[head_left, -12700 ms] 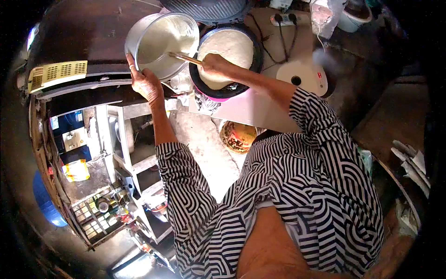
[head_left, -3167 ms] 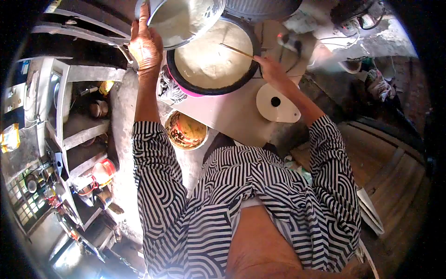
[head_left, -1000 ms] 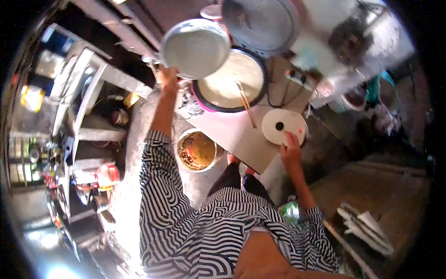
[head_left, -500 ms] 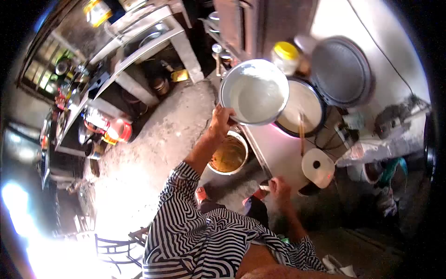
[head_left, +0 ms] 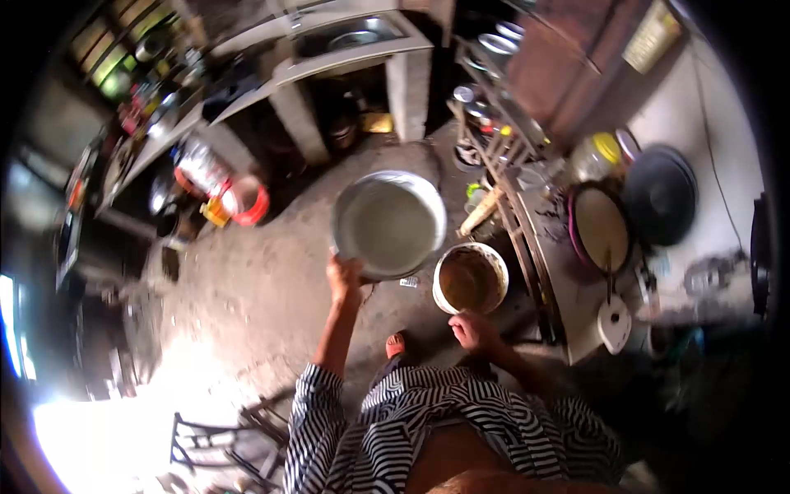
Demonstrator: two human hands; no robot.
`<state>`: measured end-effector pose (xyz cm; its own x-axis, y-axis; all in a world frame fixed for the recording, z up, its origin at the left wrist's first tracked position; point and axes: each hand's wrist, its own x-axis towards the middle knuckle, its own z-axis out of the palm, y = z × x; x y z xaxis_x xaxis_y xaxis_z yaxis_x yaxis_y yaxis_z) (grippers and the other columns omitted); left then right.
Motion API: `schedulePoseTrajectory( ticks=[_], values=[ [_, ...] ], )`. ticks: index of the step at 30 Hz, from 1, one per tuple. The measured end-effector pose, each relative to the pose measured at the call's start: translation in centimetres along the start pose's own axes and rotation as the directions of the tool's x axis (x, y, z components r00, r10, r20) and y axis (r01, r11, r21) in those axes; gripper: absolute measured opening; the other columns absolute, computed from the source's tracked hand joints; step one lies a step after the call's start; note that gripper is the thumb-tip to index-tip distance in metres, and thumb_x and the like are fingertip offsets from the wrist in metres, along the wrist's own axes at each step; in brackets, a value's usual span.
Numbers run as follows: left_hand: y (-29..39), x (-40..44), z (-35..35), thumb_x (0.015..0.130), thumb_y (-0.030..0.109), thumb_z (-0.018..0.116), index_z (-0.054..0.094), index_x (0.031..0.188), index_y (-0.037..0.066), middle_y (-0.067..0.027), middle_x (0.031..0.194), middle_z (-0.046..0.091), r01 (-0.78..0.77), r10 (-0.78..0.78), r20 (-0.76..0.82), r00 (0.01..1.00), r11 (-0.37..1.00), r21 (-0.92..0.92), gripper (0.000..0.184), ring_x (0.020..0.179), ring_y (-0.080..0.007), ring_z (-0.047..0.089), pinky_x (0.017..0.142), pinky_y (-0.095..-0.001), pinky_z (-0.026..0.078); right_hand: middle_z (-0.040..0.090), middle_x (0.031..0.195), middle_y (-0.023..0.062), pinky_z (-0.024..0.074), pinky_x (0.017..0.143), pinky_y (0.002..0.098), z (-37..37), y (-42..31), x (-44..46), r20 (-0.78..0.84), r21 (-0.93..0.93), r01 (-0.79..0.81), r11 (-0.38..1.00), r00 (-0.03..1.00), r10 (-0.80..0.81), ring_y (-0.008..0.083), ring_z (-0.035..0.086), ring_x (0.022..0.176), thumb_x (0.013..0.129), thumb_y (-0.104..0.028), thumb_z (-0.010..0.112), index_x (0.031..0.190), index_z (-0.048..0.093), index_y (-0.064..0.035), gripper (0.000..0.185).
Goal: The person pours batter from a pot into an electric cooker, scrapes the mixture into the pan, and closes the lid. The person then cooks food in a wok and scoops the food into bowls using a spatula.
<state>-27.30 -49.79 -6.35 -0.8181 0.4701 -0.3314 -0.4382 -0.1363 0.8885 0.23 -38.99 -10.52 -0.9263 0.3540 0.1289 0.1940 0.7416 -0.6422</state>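
A wide metal basin (head_left: 436,198) with pale, cloudy contents hangs above the floor in the head view. My left hand (head_left: 344,276) is closed on its near left rim. Just below the white bucket (head_left: 501,300) is my right hand (head_left: 475,332), its fingers curled in. Whatever it may hold, if anything, is hidden. Brownish liquid (head_left: 462,281) shows inside the bucket, which stands on the floor to the right of the basin.
Along the right runs a table (head_left: 551,247) bearing a round pot of white batter (head_left: 599,222), a dark round lid (head_left: 661,195) and a yellow-capped jar (head_left: 597,156). A sink counter (head_left: 354,58) spans the back. An orange-red tub (head_left: 247,200) sits at left.
My left hand has carried the basin left and away from the table, out over the floor. The view has turned right, and my right hand now appears just below the bucket.
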Motion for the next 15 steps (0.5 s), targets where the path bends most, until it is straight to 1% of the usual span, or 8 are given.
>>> schedulePoseTrajectory(
  ticks=[2,4,6,8,10,11,14,15],
  values=[
    [0.3,1.8,-3.0,0.067,0.003,0.044,0.040,0.110,0.008,-0.0085,0.084,0.051,-0.047,0.047,0.046,0.998,0.999,-0.020,0.043,0.060,-0.0216,0.057,0.040,-0.0361,0.052,0.050,0.075,0.0102,0.0421,0.058,0.0359,0.4,-1.0,2.6,-0.031,-0.084,0.063,0.994,0.997,-0.066,0.0283,0.052,0.069,0.072,-0.007,0.055,0.079,0.051,-0.0063,0.009],
    [2.6,2.7,-3.3,0.065,0.002,0.043,0.039,0.109,0.007,-0.0092,0.083,0.051,-0.078,0.079,0.060,0.995,0.997,-0.011,0.044,0.058,-0.0221,0.057,0.040,-0.0352,0.052,0.050,0.075,0.0098,0.0421,0.059,0.0361,0.7,-0.9,4.6,-0.055,-0.073,0.000,0.997,0.998,-0.005,0.0281,0.052,0.070,0.072,-0.007,0.055,0.078,0.050,-0.0066,0.008],
    [3.7,4.9,-3.3,0.065,0.002,0.043,0.039,0.109,0.007,-0.0097,0.083,0.051,-0.050,0.050,0.081,0.995,0.999,-0.006,0.045,0.056,-0.0230,0.056,0.040,-0.0350,0.052,0.050,0.074,0.0094,0.0421,0.059,0.0364,0.4,0.2,6.8,-0.054,-0.063,-0.015,0.998,0.998,0.012,0.0279,0.052,0.070,0.072,-0.007,0.055,0.077,0.050,-0.0068,0.007],
    [4.1,6.9,-2.8,0.064,0.002,0.043,0.039,0.109,0.006,-0.0103,0.082,0.051,-0.025,0.025,0.090,0.996,1.000,0.005,0.045,0.054,-0.0239,0.056,0.040,-0.0349,0.053,0.049,0.074,0.0095,0.0428,0.059,0.0368,0.2,1.4,8.4,0.020,-0.099,-0.156,0.983,0.987,0.159,0.0287,0.053,0.069,0.072,-0.007,0.055,0.075,0.050,-0.0070,0.006],
    [5.0,9.5,-1.6,0.063,0.002,0.044,0.039,0.108,0.006,-0.0110,0.081,0.051,-0.030,0.032,0.043,0.999,0.999,-0.032,0.046,0.051,-0.0249,0.055,0.039,-0.0341,0.052,0.050,0.074,0.0096,0.0429,0.058,0.0376,0.2,3.3,10.7,-0.036,-0.097,-0.159,0.982,0.987,0.156,0.0294,0.053,0.068,0.073,-0.007,0.054,0.075,0.050,-0.0071,0.005],
    [5.7,10.6,-0.9,0.061,0.002,0.045,0.039,0.108,0.005,-0.0111,0.082,0.051,-0.020,0.021,0.053,0.998,0.999,-0.025,0.047,0.053,-0.0251,0.056,0.039,-0.0339,0.051,0.050,0.074,0.0097,0.0430,0.056,0.0383,0.2,4.1,12.3,-0.083,-0.095,-0.157,0.983,0.985,0.150,0.0301,0.053,0.066,0.073,-0.007,0.054,0.075,0.050,-0.0073,0.004],
    [7.7,15.1,0.5,0.060,0.002,0.046,0.041,0.106,0.005,-0.0106,0.082,0.051,-0.016,0.015,0.050,0.999,1.000,0.014,0.047,0.056,-0.0254,0.056,0.038,-0.0339,0.050,0.050,0.074,0.0101,0.0433,0.054,0.0390,-0.7,5.1,17.5,-0.122,-0.083,-0.185,0.979,0.977,0.175,0.0313,0.053,0.063,0.074,-0.007,0.052,0.074,0.050,-0.0070,0.002],
    [8.4,17.0,0.6,0.059,0.002,0.048,0.043,0.105,0.006,-0.0101,0.083,0.051,-0.029,0.025,0.091,0.995,0.999,0.035,0.046,0.058,-0.0255,0.056,0.039,-0.0341,0.050,0.051,0.073,0.0106,0.0436,0.053,0.0393,0.2,6.7,19.2,-0.132,-0.085,-0.227,0.970,0.968,0.215,0.0318,0.053,0.062,0.075,-0.009,0.052,0.075,0.051,-0.0068,0.003]
  ],
)
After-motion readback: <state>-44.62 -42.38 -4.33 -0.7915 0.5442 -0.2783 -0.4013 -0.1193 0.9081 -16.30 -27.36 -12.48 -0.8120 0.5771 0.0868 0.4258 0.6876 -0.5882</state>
